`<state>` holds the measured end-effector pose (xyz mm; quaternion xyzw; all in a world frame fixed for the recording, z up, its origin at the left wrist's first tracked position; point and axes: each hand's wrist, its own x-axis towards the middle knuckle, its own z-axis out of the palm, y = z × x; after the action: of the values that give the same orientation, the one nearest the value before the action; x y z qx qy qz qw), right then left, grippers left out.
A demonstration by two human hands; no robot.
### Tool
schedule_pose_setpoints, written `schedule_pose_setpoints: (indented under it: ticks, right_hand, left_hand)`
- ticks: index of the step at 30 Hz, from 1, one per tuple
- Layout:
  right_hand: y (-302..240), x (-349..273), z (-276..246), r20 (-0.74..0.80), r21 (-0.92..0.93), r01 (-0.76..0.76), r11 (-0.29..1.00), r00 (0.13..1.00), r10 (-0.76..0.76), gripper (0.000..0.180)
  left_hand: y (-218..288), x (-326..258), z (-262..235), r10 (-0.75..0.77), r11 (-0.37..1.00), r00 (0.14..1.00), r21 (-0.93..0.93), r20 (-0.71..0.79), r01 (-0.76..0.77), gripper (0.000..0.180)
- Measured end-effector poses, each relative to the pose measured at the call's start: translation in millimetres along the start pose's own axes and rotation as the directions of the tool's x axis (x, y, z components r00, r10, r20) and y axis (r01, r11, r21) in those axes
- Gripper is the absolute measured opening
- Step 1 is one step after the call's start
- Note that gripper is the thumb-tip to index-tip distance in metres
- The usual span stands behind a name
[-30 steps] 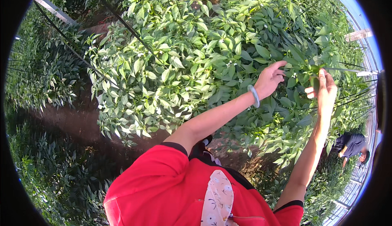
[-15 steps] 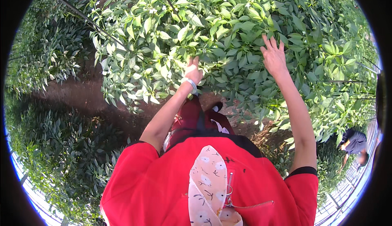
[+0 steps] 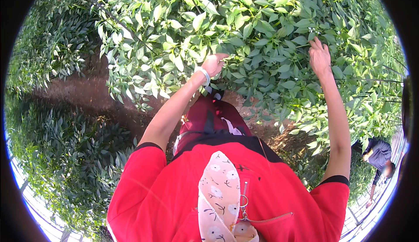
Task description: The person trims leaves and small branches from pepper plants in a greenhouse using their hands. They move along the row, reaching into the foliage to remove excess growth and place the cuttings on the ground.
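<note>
A tall row of green leafy plants [image 3: 262, 28] with small white flowers fills the upper part of the view. My left hand [image 3: 214, 63], with a pale band on its wrist, is raised into the foliage, its fingers curled among the leaves; what they close on is hidden. Farther right, my right hand [image 3: 319, 57] reaches up with fingers extended, touching leaves near a white flower. Both arms come from a red short-sleeved shirt [image 3: 174, 198].
A bare soil path [image 3: 83, 98] runs between this row and a lower, darker row of plants [image 3: 65, 163] on the left. Dark support lines [image 3: 109, 12] slant across the foliage. Another person in dark clothes [image 3: 379, 154] bends at the lower right.
The view has swung. My left hand has moved down and left from the right hand to a lower spot in the foliage. My right hand still reaches up into the leaves.
</note>
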<state>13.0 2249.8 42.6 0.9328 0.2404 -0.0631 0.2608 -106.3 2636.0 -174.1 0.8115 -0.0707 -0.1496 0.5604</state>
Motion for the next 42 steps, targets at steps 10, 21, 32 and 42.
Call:
schedule_pose_setpoints:
  ticks: [10, 21, 32, 42]
  right_hand:
    - [18, 10, 20, 0.016, -0.068, -0.035, 0.997, 0.999, 0.036, 0.019]
    - [27, 4, 23, 0.038, 0.004, -0.054, 0.999, 0.998, 0.053, 0.023]
    - [31, 3, 28, -0.014, 0.055, -0.028, 0.998, 0.999, 0.029, 0.014]
    - [20, -22, -11, -0.376, 0.646, 0.198, 0.737, 0.923, 0.081, 0.021]
  left_hand:
    - [-30, 95, -20, -0.22, 0.823, 0.917, 0.441, -0.334, 0.358, 0.056]
    - [-48, 127, 8, -0.489, 0.815, 0.64, -0.571, -0.593, 0.093, 0.029]
    - [-64, 211, -28, -0.733, 0.286, 0.678, -0.929, -0.055, 0.234, 0.02]
    - [88, 82, 79, -0.344, 0.77, 0.912, -0.622, -0.224, 0.138, 0.014]
